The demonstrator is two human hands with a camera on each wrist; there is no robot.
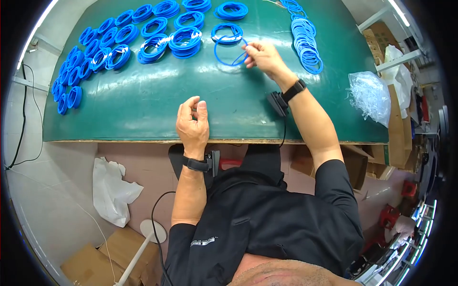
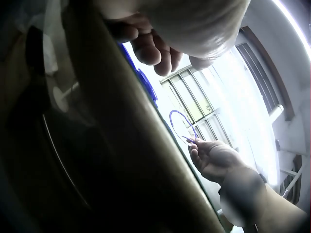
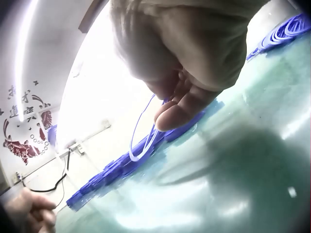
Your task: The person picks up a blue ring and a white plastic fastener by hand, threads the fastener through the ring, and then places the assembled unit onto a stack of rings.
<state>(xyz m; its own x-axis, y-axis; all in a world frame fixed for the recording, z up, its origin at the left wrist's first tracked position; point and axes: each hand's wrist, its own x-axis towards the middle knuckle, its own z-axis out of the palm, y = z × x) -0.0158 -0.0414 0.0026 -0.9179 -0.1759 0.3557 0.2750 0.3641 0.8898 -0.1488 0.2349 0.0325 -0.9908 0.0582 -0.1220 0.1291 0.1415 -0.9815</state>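
My right hand (image 1: 265,58) pinches a thin blue ring (image 1: 216,57) between thumb and fingers, above the green table (image 1: 229,102). In the head view the ring overlaps the near edge of a small stack of blue rings (image 1: 227,40). The right wrist view shows the ring (image 3: 131,146) hanging from the fingertips of that hand (image 3: 187,58). Near the table's front edge is my left hand (image 1: 192,125), its fingers loosely curled and holding nothing. From the left wrist, the ring (image 2: 171,119) appears beyond the left hand (image 2: 189,24), in the right hand's grip.
Many stacks of blue rings (image 1: 186,42) stand in rows across the table's back and left. Toward the right, a long overlapping row of rings (image 1: 305,40) runs front to back. A clear plastic bag (image 1: 369,97) lies at the right edge, by cardboard boxes (image 1: 396,128).
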